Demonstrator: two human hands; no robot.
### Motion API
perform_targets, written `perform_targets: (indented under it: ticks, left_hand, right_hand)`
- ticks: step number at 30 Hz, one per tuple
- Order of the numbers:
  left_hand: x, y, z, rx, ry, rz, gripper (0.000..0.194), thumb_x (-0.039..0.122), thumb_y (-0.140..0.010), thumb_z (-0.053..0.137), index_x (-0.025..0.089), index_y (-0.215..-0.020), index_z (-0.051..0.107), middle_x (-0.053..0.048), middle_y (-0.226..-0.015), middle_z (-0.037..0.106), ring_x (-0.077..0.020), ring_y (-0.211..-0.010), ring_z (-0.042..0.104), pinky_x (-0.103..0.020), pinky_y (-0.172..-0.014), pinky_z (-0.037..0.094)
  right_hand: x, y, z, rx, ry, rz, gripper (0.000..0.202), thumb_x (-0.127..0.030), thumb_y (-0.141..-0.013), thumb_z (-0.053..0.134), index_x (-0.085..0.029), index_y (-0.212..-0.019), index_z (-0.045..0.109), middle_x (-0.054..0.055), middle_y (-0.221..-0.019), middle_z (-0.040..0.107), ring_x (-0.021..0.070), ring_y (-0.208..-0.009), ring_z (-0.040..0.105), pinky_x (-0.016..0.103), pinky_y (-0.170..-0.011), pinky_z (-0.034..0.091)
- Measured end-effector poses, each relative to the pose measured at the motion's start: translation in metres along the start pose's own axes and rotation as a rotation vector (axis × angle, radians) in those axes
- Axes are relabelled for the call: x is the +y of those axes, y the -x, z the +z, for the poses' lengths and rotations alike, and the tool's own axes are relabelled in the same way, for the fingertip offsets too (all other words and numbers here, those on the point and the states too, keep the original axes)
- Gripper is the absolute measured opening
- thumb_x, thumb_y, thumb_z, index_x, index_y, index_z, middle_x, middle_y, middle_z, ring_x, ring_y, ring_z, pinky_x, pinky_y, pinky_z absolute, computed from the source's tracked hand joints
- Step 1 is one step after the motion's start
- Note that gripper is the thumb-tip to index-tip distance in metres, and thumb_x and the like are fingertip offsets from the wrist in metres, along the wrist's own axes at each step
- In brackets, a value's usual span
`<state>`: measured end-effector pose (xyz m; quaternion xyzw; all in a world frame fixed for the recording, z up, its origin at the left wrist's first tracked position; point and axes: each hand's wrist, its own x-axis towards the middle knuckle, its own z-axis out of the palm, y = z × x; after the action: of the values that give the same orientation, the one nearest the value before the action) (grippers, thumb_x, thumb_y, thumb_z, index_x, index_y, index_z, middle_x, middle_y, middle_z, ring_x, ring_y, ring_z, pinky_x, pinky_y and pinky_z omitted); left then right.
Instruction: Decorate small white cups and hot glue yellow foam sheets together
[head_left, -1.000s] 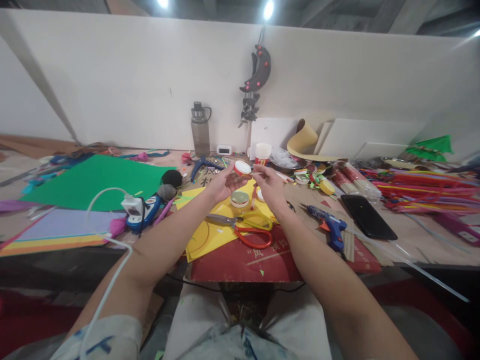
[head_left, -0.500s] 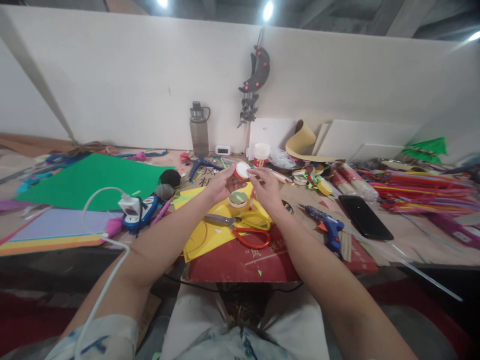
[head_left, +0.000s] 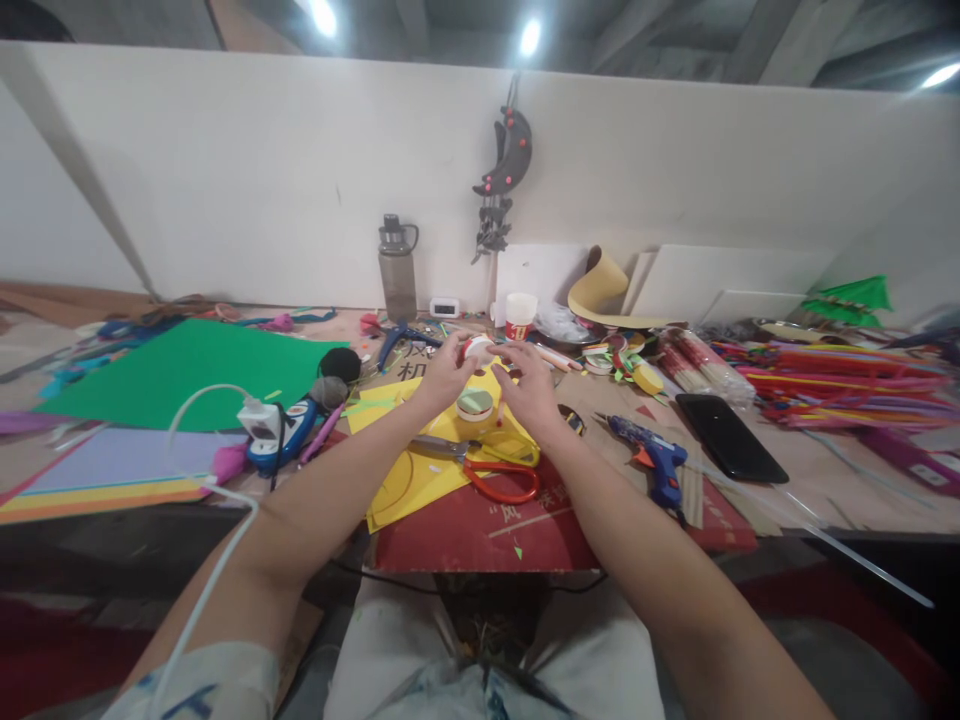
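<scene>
While a small, round red-and-white piece (head_left: 478,349) is held up over the counter (head_left: 847,490), its left side is enclosed by the grip of the left hand (head_left: 448,378). Its right edge is reached by the fingertips of the right hand (head_left: 531,388); whether that grip is closed on it cannot be told. Just below the hands, a short, round white roll with a pale green top (head_left: 475,404) is set on a bright yellow sheet (head_left: 431,492). Metal-bladed scissors with a red handle loop (head_left: 504,497) are laid nearby. To the right, a blue glue gun with an orange trigger (head_left: 664,466) is placed near a black smartphone (head_left: 731,437).
</scene>
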<state>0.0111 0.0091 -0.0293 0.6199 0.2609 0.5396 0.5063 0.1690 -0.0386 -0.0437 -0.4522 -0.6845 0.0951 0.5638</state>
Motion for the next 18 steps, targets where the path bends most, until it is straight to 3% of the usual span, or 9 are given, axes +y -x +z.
perform_targets:
  ticks: [4, 11, 18]
  left_hand:
    - [0.003, -0.001, -0.002, 0.027, -0.017, 0.008, 0.023, 0.012, -0.077, 0.07, 0.018, -0.097, 0.058, -0.004, -0.103, 0.067, -0.0159, -0.092, 0.064, -0.027, -0.075, 0.06]
    - [0.006, -0.007, -0.009, 0.099, -0.036, 0.037, 0.018, 0.011, -0.081, 0.062, 0.018, -0.098, 0.058, -0.004, -0.102, 0.071, -0.0162, -0.091, 0.067, -0.03, -0.078, 0.061]
    - [0.005, -0.014, -0.019, 0.202, 0.029, -0.031, 0.022, 0.01, -0.079, 0.061, 0.015, -0.1, 0.063, -0.004, -0.097, 0.071, -0.0143, -0.079, 0.065, -0.021, -0.057, 0.051]
  right_hand:
    - [0.001, -0.001, -0.001, 0.017, -0.008, 0.028, 0.027, -0.028, -0.092, 0.058, -0.022, -0.111, 0.076, 0.012, -0.119, 0.067, 0.0218, -0.104, 0.066, 0.036, -0.079, 0.061]
    - [0.005, -0.002, -0.002, 0.081, -0.026, 0.027, 0.027, -0.032, -0.09, 0.058, -0.02, -0.106, 0.076, 0.01, -0.105, 0.07, 0.0201, -0.086, 0.066, 0.035, -0.075, 0.057]
    - [0.009, -0.003, 0.0, 0.064, -0.104, 0.127, 0.031, -0.037, -0.085, 0.059, -0.02, -0.104, 0.076, 0.004, -0.086, 0.071, 0.0192, -0.078, 0.064, 0.036, -0.076, 0.054]
